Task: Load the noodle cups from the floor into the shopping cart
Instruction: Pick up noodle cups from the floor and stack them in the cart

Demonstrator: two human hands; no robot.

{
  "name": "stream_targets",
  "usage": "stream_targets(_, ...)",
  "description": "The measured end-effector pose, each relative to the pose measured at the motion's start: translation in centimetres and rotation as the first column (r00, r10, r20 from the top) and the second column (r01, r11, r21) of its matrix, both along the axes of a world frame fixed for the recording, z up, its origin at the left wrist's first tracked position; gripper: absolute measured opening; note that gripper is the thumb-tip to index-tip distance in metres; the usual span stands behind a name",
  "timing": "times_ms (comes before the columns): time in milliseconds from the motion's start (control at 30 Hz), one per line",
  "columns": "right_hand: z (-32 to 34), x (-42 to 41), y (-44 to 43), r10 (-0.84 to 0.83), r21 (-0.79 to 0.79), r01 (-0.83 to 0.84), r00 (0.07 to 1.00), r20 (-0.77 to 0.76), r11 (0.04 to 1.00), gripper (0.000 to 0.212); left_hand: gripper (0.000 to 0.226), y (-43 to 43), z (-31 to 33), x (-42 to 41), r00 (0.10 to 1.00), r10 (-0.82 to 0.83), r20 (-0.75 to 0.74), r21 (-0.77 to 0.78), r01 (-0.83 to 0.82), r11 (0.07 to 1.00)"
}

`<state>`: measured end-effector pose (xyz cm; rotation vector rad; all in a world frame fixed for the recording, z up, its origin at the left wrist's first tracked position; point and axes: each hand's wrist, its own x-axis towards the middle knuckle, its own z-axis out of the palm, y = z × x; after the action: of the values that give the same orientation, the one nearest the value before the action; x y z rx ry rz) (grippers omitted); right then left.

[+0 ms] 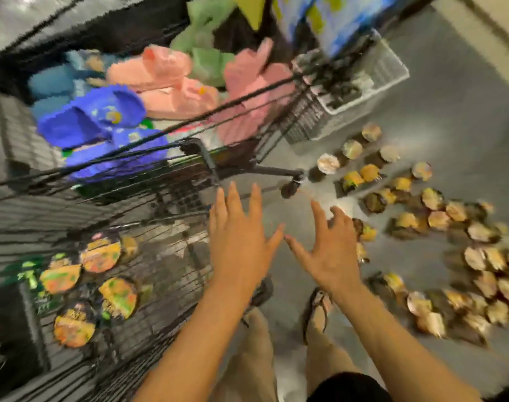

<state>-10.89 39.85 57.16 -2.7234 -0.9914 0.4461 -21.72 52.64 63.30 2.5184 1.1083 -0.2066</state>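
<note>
Currently: left hand [238, 236] + right hand [328, 253] grip wide, empty | noodle cups [439, 220] on floor [456, 105] look light, thin-walled, crushable | take by sidewall under rim, not lid

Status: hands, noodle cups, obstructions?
Open, empty: left hand, right hand. Several noodle cups in shopping cart; many loose cups on floor. Nothing between hands and those.

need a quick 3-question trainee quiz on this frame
1. True or false: the left hand and the right hand are both empty.
2. Most noodle cups lie: A on a shelf, B on the floor right of the cart, C on a table?
3. Fill in: the cart's top basket holds pink, blue and green ____.
Key: 1 true; 2 B; 3 slippers.
</note>
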Motion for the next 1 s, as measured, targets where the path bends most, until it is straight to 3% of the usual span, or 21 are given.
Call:
stream_targets(233, -4.3, 2.8, -15.8, -0.347, -0.174, 0.331, 0.936, -0.065, 0.927, 0.091, 0.084, -11.9, -3.5, 7.2, 0.926, -0.365, -0.092, -0.091, 0.357, 0.930)
stream_targets(467, -7.5, 3.8, -33.6, -0.587, -0.396, 0.493, 0.794, -0.159, 0.774, 0.089, 0.086, -27.2, -9.0, 10.8, 0.786, -0.573, -0.232, -0.167, 0.548, 0.820)
stream_targets(600, -9.7, 4.2, -43.7, -0.718, -0.451, 0.589, 0.669, -0.195, 0.671, 0.091, 0.087, -36.1, -12.0, 12.7, 0.658, -0.686, -0.310, -0.218, 0.653, 0.725)
stream_targets(800, -14.5, 4.0, -54.8, -0.833, -0.549, 0.643, 0.512, -0.211, 0.534, 0.089, 0.087, -46.2, -17.0, 15.6, 0.487, -0.801, -0.349, -0.313, 0.745, 0.589)
stream_targets(1000, -22.3, 5.6, -61.3, -0.880, -0.628, 0.633, 0.428, -0.205, 0.453, 0.091, 0.093, -51.1, -24.9, 19.9, 0.370, -0.853, -0.368, -0.290, 0.826, 0.483)
